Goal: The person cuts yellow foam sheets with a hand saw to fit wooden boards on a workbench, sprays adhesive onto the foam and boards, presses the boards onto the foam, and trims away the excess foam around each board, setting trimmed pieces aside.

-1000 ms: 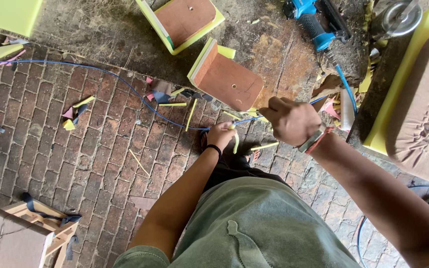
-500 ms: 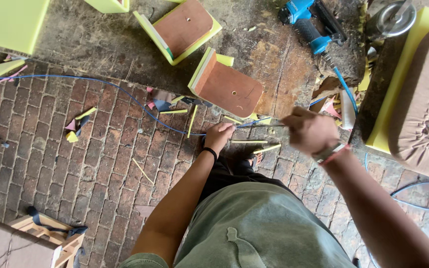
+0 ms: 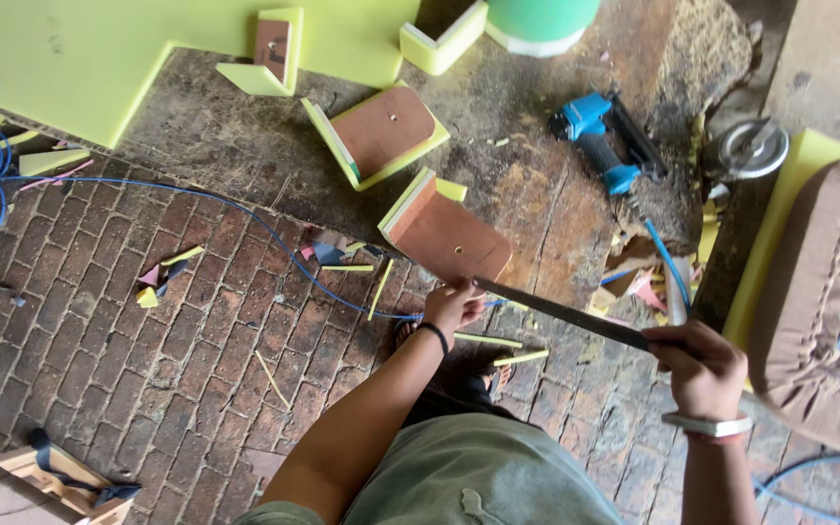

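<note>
We see our right hand (image 3: pixel 702 367) at about four o'clock, fist wrapped tight around the handle end of a long dark blade (image 3: pixel 561 312). The blade runs up toward ten o'clock, ending at our left hand (image 3: pixel 452 303) near the centre. The left hand's fingers are curled together at the blade's tip; whether they pinch the tip or only touch it we cannot tell. That hand wears a dark band at the wrist, the right a pale one.

Just beyond the left hand, toward twelve o'clock, a brown board edged with yellow-green foam (image 3: pixel 444 233) lies tilted on the floor, its near corner close to the blade's tip. A second such board (image 3: pixel 381 131) lies farther toward eleven o'clock.

A blue nail gun (image 3: pixel 600 141) rests at one o'clock, well apart from both hands. A blue hose (image 3: pixel 196 194) trails across the brick floor (image 3: pixel 99 369) from nine o'clock toward the left hand. Thin yellow foam strips (image 3: pixel 381 289) lie scattered around the centre. A large yellow-green foam sheet (image 3: pixel 99 58) fills the ten o'clock corner, and a brown cushion (image 3: pixel 828 292) sits at three o'clock.
</note>
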Available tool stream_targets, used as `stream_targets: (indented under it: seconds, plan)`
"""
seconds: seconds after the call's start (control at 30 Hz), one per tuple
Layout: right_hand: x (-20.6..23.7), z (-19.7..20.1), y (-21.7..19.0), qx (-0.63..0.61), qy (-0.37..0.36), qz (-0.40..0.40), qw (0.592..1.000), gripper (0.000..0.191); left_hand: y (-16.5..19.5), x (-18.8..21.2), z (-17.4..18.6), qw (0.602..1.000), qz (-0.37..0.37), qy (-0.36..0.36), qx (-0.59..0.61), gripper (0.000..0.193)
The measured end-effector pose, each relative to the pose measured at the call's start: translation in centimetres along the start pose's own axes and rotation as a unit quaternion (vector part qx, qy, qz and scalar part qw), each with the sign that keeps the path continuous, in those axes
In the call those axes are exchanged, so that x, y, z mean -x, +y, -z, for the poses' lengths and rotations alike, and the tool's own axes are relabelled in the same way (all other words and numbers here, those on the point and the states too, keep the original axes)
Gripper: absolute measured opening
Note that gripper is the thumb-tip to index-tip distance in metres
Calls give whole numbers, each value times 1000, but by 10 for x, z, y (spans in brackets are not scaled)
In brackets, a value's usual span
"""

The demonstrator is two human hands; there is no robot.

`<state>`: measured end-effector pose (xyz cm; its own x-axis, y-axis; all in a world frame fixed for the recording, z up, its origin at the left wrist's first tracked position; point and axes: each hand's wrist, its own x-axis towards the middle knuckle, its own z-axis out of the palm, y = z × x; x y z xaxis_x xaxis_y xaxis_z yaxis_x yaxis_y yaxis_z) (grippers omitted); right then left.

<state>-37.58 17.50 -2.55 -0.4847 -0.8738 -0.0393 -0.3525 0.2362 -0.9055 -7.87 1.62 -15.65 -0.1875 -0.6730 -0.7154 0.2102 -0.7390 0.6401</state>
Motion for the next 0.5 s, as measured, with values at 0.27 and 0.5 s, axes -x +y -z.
stream_targets:
  seconds: [0.27, 0.5]
  plan:
    - [-49, -18, 36, -443, 64, -104, 888, 25, 38, 34, 77, 994, -44, 1, -95, 19]
    - [-72, -79, -6, -662, -119, -135, 727, 29, 133, 11, 53, 955, -46, -63, -285, 25]
